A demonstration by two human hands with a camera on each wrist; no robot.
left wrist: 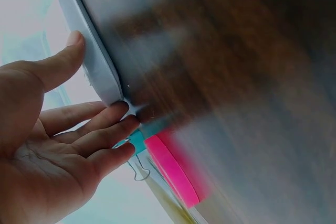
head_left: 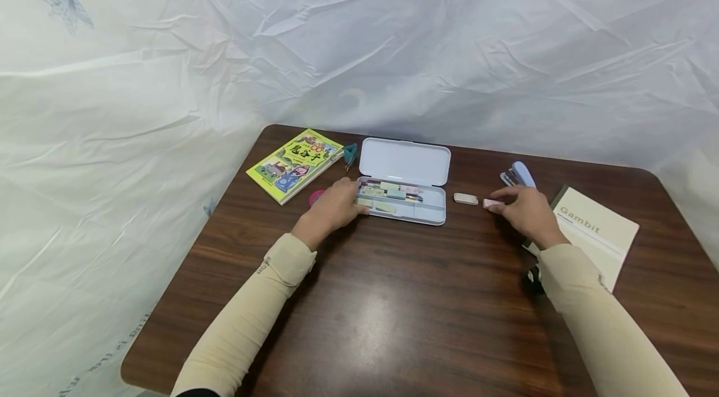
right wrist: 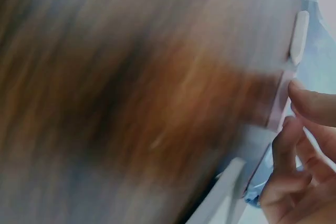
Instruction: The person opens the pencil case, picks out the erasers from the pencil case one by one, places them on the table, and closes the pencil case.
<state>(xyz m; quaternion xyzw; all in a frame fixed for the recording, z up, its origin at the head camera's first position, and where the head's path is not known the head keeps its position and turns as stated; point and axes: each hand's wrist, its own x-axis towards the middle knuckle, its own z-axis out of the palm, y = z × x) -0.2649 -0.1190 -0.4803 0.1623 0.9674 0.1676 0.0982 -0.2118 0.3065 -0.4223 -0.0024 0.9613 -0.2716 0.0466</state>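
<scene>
A pale blue pencil case (head_left: 429, 215) lies with its lid raised, pens and small pale blocks inside. At its left end is my left hand (head_left: 337, 205). The left wrist view has the thumb (left wrist: 73, 51) on its side wall and fingertips at its corner, holding it. My right hand (head_left: 527, 210) pinches a small pink eraser (head_left: 492, 203), close over the table in the right wrist view, thumb and index finger at one end of the eraser (right wrist: 278, 100). A small white oblong piece (head_left: 465, 199) lies between the eraser and the case.
Left of the case are a yellow book (head_left: 294, 163), a teal binder clip (head_left: 350, 153) and a bright pink roll (left wrist: 172, 171). At the right are a blue stapler (head_left: 522, 174), a cream Gambit notebook (head_left: 601, 228) and a black object (head_left: 532, 281) by the sleeve.
</scene>
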